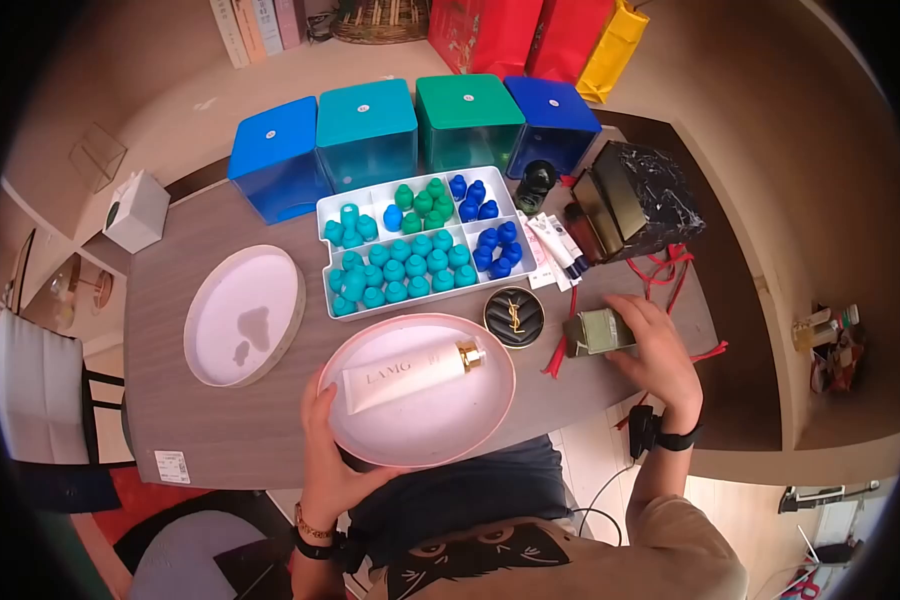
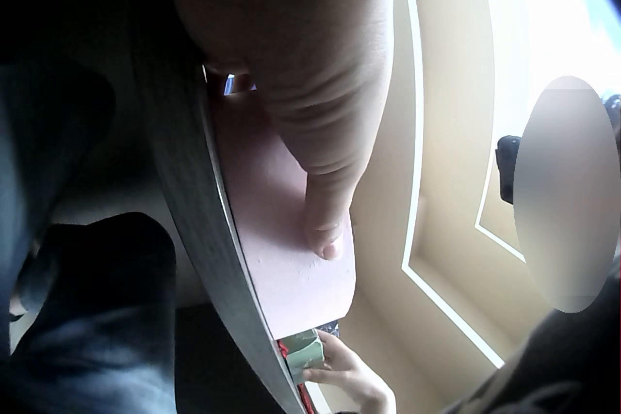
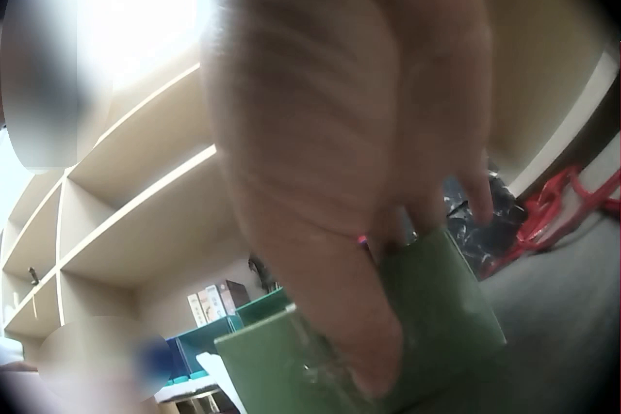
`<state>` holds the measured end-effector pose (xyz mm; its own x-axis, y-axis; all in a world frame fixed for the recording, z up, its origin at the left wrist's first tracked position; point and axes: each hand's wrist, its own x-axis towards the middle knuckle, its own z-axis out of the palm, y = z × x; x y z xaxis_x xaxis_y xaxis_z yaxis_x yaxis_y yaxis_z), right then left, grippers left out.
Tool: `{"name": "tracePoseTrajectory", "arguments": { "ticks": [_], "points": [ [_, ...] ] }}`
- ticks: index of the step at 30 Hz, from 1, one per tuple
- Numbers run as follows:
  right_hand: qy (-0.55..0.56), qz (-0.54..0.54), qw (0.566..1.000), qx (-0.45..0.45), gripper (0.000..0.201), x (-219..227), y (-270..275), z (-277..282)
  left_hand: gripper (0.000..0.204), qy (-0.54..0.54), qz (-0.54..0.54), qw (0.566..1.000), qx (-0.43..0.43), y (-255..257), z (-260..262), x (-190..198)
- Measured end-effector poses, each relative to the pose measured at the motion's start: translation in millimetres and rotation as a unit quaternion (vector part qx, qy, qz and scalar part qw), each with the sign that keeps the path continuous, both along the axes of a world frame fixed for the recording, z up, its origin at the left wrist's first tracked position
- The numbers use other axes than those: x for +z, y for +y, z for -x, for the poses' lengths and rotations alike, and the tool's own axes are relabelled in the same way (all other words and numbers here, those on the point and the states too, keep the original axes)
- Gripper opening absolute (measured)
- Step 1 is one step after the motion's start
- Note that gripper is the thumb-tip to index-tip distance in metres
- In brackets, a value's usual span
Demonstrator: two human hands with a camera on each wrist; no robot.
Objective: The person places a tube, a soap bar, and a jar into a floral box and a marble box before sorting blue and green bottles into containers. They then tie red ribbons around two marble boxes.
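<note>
Well-lit head view, curved dark-edged distortion, wrist views with upper-corner glare, shadowed hands (image 3: 335, 162)

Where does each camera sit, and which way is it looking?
Head: on the head, looking forward and down at the table; left hand, right hand and shirt show.
Left wrist: looks along the left hand at the pink tray; legs and right hand show too.
Right wrist: looks along the right hand at the green box, shelves beyond.
Shared: head and left wrist both show tray, box and both hands.
</note>
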<state>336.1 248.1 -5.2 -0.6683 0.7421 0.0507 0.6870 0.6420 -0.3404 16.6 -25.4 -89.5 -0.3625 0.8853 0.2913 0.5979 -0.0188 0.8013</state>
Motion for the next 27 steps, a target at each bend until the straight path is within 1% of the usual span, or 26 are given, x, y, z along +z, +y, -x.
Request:
{"name": "tracePoseTrajectory", "arguments": {
  "ticks": [1,4,5,8,9,11,12,14,16,19,21,27],
  "points": [
    [0.014,0.003,1.0,-0.004,0.068,1,0,2,0.125,0.006,-0.001,1.0,-0.003,0,1,0],
    [0.023,-0.047,0.999,-0.005,0.062,18,-4,6,0.126,0.021,-0.003,1.0,-0.008,0,4,0],
    [0.07,-0.061,0.996,0.007,0.059,23,-5,9,0.126,0.024,-0.004,1.0,-0.01,0,4,0],
    [0.191,-0.017,0.981,0.032,0.066,35,-16,19,0.121,0.023,-0.012,1.0,-0.008,2,3,3],
    [0.199,-0.012,0.979,0.044,0.068,35,-20,22,0.119,0.021,-0.016,1.0,-0.007,2,2,4],
    [0.208,0.004,0.972,0.111,0.068,37,-34,36,0.119,0.021,-0.011,1.0,-0.008,2,3,1],
    [0.212,0.011,0.967,0.142,0.068,37,-41,46,0.119,0.02,-0.009,1.0,-0.011,2,4,1],
    [0.186,-0.001,0.95,0.251,0.068,30,-49,72,0.12,0.024,-0.005,1.0,-0.006,1,4,2],
    [0.139,-0.01,0.939,0.314,0.067,23,-60,94,0.121,0.024,-0.005,1.0,-0.005,1,3,2],
    [0.104,-0.016,0.929,0.356,0.061,21,-74,120,0.121,0.022,-0.012,1.0,-0.005,1,3,2],
    [0.1,-0.005,0.925,0.366,0.061,10,-81,128,0.121,0.024,-0.012,1.0,-0.005,2,2,5],
    [0.117,0.001,0.923,0.368,0.063,-2,-81,133,0.121,0.008,-0.016,1.0,-0.004,2,2,0]
  ]
}}
